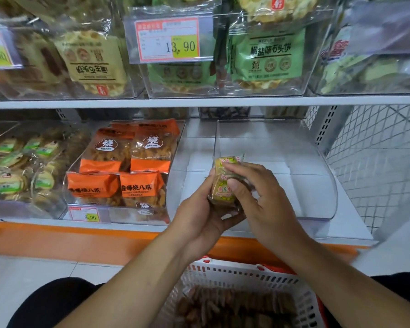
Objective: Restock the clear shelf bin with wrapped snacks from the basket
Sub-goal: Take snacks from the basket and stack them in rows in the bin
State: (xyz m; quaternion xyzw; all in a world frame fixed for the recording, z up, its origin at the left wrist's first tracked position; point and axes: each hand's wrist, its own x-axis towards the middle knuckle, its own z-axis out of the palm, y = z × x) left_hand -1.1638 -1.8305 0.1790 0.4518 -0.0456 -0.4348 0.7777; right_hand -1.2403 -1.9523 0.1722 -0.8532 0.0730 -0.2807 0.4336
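Observation:
Both hands hold a small stack of wrapped snacks [224,183], yellow-green wrappers, in front of the clear shelf bin [317,185] on the lower shelf. My left hand [204,209] cups the stack from below and the left. My right hand [258,192] grips it from the top and right, thumb across the front. The bin looks bare inside. Below, the white basket [223,273] sits between my knees with several brown wrapped snacks [234,306] in it.
Left of the clear bin stands a bin of orange snack packs [128,166], with round cookie packs [17,171] further left. The upper shelf [199,100] carries bins of green and yellow cracker bags. A white wire mesh panel [376,162] closes the right side.

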